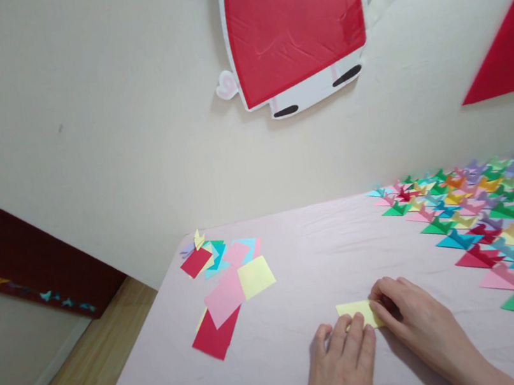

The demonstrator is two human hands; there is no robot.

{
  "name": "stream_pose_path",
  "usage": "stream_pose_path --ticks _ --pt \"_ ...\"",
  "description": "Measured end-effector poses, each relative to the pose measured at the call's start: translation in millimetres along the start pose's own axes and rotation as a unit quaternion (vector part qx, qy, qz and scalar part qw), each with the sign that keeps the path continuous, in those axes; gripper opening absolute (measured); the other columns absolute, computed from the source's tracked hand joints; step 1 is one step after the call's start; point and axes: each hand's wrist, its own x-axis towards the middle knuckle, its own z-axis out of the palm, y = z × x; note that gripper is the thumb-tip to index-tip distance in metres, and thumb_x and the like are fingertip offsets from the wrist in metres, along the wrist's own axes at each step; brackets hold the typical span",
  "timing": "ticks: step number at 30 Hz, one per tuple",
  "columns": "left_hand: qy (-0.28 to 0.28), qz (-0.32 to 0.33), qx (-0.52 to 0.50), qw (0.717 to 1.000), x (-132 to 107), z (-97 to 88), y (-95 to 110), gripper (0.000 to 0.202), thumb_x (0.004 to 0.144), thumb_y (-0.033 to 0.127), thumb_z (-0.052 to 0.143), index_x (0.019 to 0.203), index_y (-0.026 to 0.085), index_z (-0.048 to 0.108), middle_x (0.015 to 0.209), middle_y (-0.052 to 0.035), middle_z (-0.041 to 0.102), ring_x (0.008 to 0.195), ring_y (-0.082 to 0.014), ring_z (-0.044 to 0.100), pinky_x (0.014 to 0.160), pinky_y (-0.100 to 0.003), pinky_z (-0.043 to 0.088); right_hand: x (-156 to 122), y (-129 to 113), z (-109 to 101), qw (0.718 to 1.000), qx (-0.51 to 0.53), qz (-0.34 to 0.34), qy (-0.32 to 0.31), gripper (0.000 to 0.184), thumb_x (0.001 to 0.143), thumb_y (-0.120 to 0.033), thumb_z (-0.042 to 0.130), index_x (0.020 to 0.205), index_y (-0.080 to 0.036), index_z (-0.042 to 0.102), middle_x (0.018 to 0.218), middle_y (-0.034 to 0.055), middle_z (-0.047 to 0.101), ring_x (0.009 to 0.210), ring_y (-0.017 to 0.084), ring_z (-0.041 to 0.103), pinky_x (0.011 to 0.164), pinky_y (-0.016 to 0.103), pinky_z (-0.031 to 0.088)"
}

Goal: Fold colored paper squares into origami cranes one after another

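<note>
A pale yellow piece of paper (pixel 355 312), which looks folded into a narrow rectangle, lies on the pink-covered table (pixel 304 250). My left hand (pixel 343 356) rests palm down, its fingertips flat on the paper's lower edge. At the right end of the same paper, the thumb and forefinger of my right hand (pixel 418 316) close on its corner. To the left lie loose paper squares, among them a yellow sheet (pixel 257 277), a pink sheet (pixel 224 299) and a red sheet (pixel 218 336).
Rows of folded paper cranes (pixel 497 221) in many colours cover the table's right side. A small yellow folded piece (pixel 199 238) stands at the far left corner. Behind the table rises a wall (pixel 128 108) with a red and white cutout (pixel 294 26).
</note>
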Motion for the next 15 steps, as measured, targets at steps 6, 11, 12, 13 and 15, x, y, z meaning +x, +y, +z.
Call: stream_pose_path --ticks 6,11,12,13,15 --pt "0.000 -0.004 0.003 1.000 0 -4.8 1 0.069 0.095 0.066 0.034 0.144 0.018 0.041 0.151 -0.0062 0.042 0.132 -0.0246 0.044 0.103 -0.041 0.033 -1 1 1 1.000 -0.003 0.004 -0.005 0.016 0.087 -0.028 0.046 0.073 -0.024 0.053 0.069 0.0016 0.060 0.069 0.022 0.055 0.065 0.033 0.039" --pt "0.015 -0.001 0.031 0.999 1 12.0 -1 0.071 0.093 0.070 0.037 0.140 0.017 0.048 0.146 -0.0071 0.049 0.126 -0.0259 0.049 0.098 -0.041 0.037 -1 3 5 1.000 0.009 -0.003 0.011 0.016 0.086 -0.026 0.046 0.072 -0.024 0.053 0.070 0.0019 0.061 0.069 0.021 0.055 0.065 0.033 0.040" --pt "0.018 -0.002 0.037 0.999 2 15.8 -2 0.073 0.091 0.071 0.039 0.139 0.018 0.049 0.145 -0.0074 0.051 0.124 -0.0267 0.050 0.097 -0.041 0.038 -1 3 5 1.000 0.012 -0.002 0.013 0.016 0.086 -0.026 0.046 0.072 -0.024 0.053 0.069 0.0020 0.061 0.069 0.021 0.055 0.065 0.033 0.040" --pt "0.022 -0.002 0.042 0.999 2 18.8 -3 0.073 0.090 0.072 0.040 0.138 0.018 0.050 0.143 -0.0076 0.053 0.122 -0.0273 0.051 0.095 -0.041 0.039 -1 2 5 1.000 0.014 0.000 0.015 0.016 0.086 -0.025 0.046 0.072 -0.024 0.053 0.068 0.0021 0.061 0.068 0.021 0.055 0.065 0.033 0.040" --pt "0.035 0.005 0.049 0.998 3 21.9 -5 0.071 0.089 0.071 0.043 0.137 0.020 0.052 0.140 -0.0075 0.056 0.119 -0.0277 0.053 0.093 -0.041 0.039 -1 0 5 1.000 0.016 0.005 0.018 0.016 0.085 -0.025 0.046 0.071 -0.023 0.053 0.068 0.0022 0.061 0.068 0.022 0.054 0.064 0.033 0.040"
